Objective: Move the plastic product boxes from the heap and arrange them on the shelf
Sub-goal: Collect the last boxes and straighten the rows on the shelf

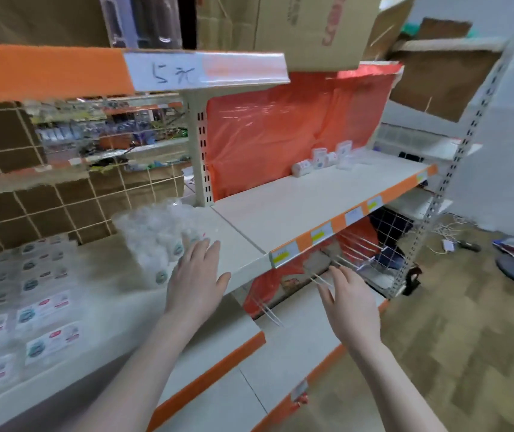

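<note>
on the middle shelf (280,207), left section: heap of clear plastic boxes (159,238), blurred, individual boxes hard to separate. heap lies forward and to the left of both hands. left hand (196,275) nearer: fingers straight, tips at or just touching the heap's right edge, nothing held. right hand (352,304) well apart from the heap, below the shelf's front edge and near the wire pegs (352,247), fingers spread and relaxed, holding nothing.

heap's long axis: cannot tell; it runs roughly front to back along the shelf.

judgement: next move is a short leftward reach by the left hand; the right hand must cross over the shelf lip to help.

open room: right section of the same shelf is mostly bare, with a few small boxes (321,160) at the back by the orange backing (280,126). watch the front lip and the pegs underneath.
</note>
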Available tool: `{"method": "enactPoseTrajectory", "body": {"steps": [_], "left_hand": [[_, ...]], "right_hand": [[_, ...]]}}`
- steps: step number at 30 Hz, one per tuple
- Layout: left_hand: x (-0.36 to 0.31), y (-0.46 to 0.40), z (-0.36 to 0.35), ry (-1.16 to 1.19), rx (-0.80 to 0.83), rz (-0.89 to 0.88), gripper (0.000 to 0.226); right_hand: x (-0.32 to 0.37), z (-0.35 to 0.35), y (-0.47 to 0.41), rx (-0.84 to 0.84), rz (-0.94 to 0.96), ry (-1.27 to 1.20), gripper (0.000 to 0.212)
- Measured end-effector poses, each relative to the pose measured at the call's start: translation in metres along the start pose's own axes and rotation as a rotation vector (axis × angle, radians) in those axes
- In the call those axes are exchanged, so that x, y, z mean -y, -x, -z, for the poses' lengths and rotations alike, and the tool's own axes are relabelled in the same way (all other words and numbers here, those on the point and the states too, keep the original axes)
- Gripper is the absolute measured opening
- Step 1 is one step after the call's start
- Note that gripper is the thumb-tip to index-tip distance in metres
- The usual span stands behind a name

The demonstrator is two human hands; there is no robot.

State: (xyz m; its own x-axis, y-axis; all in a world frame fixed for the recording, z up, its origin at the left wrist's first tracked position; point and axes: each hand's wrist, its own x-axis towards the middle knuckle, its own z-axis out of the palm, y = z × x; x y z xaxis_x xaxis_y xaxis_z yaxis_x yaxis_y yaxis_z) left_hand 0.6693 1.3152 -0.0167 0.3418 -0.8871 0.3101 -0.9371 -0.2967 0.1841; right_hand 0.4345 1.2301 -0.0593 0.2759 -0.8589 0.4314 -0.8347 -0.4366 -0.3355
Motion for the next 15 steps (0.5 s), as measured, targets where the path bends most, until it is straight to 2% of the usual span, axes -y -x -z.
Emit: {"method": "enactPoseTrajectory", "body": {"steps": [9,12,15], "left_hand": [[-0.204,-0.085,-0.068,0.124,0.018,-0.119,0.061],[-0.255,-0.107,-0.086,0.135,0.013,-0.131,0.062],[-0.292,-0.132,-0.099,0.138,0.014,-0.121,0.061]], "right_hand": [[-0.185,0.048,-0.068,-0.030,-0.097,0.055,0.040],[-0.231,0.062,-0.089,-0.068,-0.090,0.049,0.033],[-0.268,0.069,-0.113,-0.055,-0.108,0.055,0.037]]}}
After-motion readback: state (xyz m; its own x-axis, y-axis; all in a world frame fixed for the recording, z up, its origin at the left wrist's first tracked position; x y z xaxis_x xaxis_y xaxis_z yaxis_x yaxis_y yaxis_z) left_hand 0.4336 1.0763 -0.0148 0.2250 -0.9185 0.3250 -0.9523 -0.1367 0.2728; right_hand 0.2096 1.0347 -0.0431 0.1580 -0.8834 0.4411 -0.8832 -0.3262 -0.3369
